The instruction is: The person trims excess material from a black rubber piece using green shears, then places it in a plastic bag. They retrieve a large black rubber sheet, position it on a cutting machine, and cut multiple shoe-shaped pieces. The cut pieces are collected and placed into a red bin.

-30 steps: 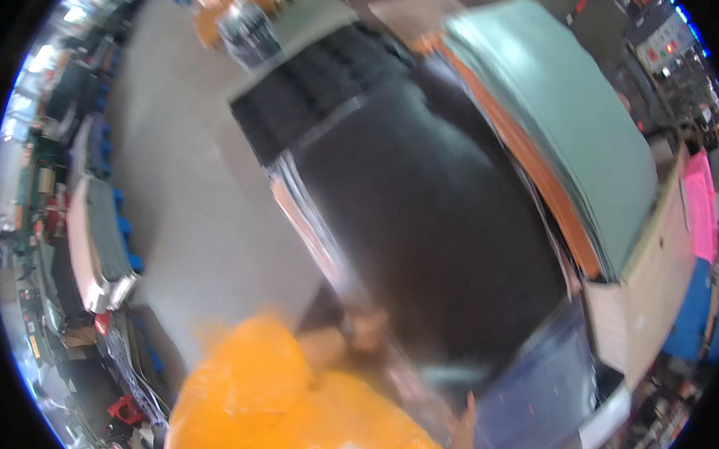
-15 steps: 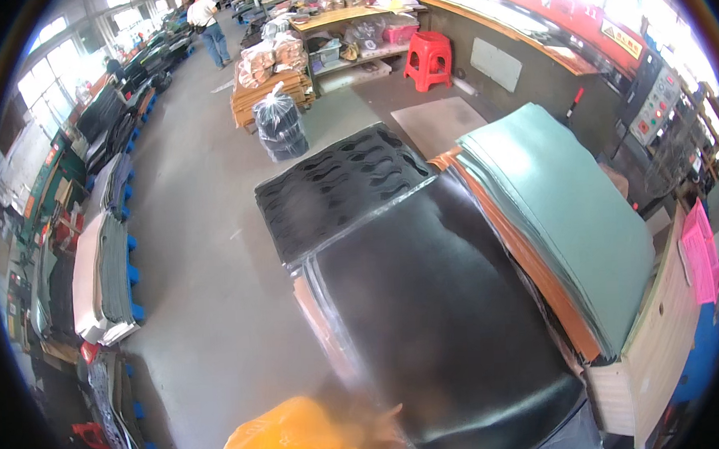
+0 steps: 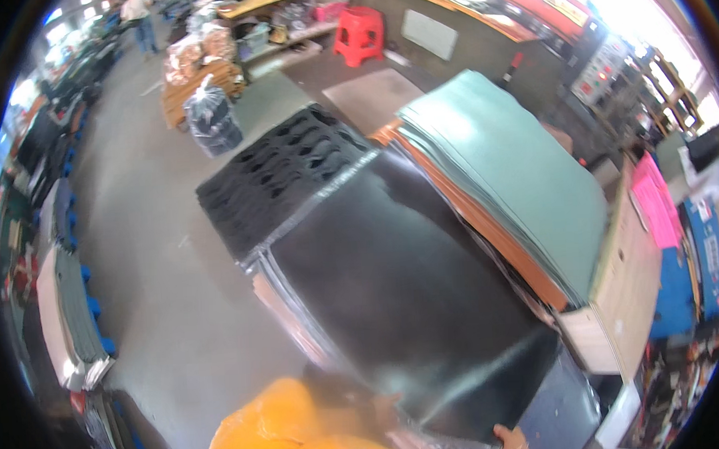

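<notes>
Down at the bottom edge, my right hand [image 3: 509,441] shows only as a fingertip or two against the near edge of the big black sheet [image 3: 403,303]; most of the hand is cut off by the frame, so I cannot tell how far it is closed or whether it truly grips. My left hand [image 3: 384,410] is a blur next to the orange sleeve [image 3: 296,428], close to the sheet's near left corner, and I cannot tell its grip either.

That sheet lies on top of a stack on a low pallet, just in front of me. Behind it sits a black tray [image 3: 281,176] full of shaped hollows, which look empty from here. To the right, a tall pile of grey-green sheets [image 3: 505,170] rests over orange ones on a pale box [image 3: 619,293]. Further off, a dark bag [image 3: 211,123] holds something I cannot make out, near a red stool [image 3: 361,33]. A person [image 3: 136,13] stands far back at the upper left, small and unclear.
</notes>
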A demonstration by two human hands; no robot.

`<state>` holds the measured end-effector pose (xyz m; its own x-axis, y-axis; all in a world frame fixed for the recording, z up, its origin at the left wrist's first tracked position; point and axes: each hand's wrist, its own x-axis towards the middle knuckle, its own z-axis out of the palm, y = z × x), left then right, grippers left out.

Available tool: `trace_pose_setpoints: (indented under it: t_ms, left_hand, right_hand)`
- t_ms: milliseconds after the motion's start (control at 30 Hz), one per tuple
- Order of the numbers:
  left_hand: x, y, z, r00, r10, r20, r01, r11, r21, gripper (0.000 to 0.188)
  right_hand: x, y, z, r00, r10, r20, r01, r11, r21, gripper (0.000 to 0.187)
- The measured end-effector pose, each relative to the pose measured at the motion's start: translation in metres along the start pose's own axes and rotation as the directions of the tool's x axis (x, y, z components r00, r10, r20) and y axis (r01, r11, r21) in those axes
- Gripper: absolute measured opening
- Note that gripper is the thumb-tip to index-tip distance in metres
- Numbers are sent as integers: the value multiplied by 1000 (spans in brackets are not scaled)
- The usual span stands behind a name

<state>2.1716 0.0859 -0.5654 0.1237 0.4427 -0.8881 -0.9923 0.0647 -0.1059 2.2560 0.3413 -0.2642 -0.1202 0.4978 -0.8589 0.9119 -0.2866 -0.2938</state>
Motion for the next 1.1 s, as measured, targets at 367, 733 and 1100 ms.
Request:
trace_pose_setpoints:
  t_ms: [367,733,1100]
  left_hand:
    - [-229,75,-24,977,212,-8,-212,976,46,22]
    - [-192,57,-14,945,30,-327,16,990,138,15]
    - [-110,35,-98,933,55,-357,19,980,200,22]
  right_hand:
    - [-128,-8,-8,693,-547,470,573,813,101,42]
    - [45,285,104,975,217,37,-182,700,691,65]
    - [120,323,184,934,132,333,-353,185,917,60]
